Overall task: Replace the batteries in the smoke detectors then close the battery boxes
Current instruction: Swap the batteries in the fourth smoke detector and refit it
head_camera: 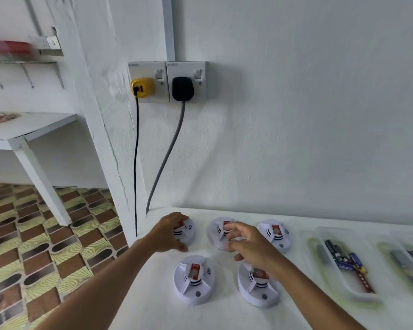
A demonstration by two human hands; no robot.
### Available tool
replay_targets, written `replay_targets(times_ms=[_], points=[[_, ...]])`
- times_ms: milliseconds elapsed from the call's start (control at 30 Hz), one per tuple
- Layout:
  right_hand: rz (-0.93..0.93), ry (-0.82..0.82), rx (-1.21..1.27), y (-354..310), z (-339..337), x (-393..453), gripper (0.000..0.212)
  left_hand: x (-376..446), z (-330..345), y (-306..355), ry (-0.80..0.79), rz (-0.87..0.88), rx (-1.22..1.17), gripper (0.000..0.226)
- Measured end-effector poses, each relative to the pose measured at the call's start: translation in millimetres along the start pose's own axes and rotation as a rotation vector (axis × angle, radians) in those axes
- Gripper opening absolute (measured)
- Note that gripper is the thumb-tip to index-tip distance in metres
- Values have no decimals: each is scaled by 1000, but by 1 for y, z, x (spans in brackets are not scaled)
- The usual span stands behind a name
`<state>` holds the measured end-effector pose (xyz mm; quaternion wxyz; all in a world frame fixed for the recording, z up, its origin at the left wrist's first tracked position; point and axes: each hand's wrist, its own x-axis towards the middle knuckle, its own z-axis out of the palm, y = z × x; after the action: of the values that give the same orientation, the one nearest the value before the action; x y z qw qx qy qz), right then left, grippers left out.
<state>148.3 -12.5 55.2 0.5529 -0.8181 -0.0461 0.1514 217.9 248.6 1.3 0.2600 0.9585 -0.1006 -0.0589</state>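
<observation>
Several white round smoke detectors with red labels lie on a white table [157, 306]. My left hand [168, 233] curls over the back-left detector [190, 231], thumb at its near side and fingers over its top. My right hand [247, 245] hovers with loosely spread fingers over the back-middle detector [216, 234], fingertips near its red label. The back-right detector [275, 234], front-left detector [193, 279] and front-right detector [258, 285] lie untouched; my right wrist partly covers the front-right one. Batteries [343, 258] lie in a clear tray [365, 294] to the right.
A second clear tray [389, 258] with batteries sits at the far right edge. A white wall rises right behind the table, with a yellow plug [142, 86] and a black plug [183, 88] whose cables hang down. The table's left edge drops to a patterned floor [45, 246].
</observation>
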Motion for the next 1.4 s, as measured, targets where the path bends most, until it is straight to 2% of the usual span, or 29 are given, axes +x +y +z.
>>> replay_targets(times_ms=[167,367,600,733,967,1100,1267,1333,1400], points=[[-23,2,-77,-1,0,9,41,4,-5,6,-61,2,96,90],[-110,47,-344,-3,-12,20,49,7,-11,27,-108,-2,322,79],[-250,57,-735,0,-28,23,54,4,-16,63,-39,247,366,67],[-327,80,-918,7,-34,27,48,7,-12,83,-23,342,382,64],[-500,232,-1113,34,-37,32,44,24,28,95,-86,250,358,77],[-610,296,-1118,43,-39,27,37,36,54,97,-125,171,355,89],[-688,370,-1075,47,-42,23,38,50,66,102,-90,145,289,78],[-681,374,-995,47,-44,23,42,49,60,107,-22,143,122,73],[-650,401,-889,47,-44,21,46,41,47,120,33,72,-191,73]])
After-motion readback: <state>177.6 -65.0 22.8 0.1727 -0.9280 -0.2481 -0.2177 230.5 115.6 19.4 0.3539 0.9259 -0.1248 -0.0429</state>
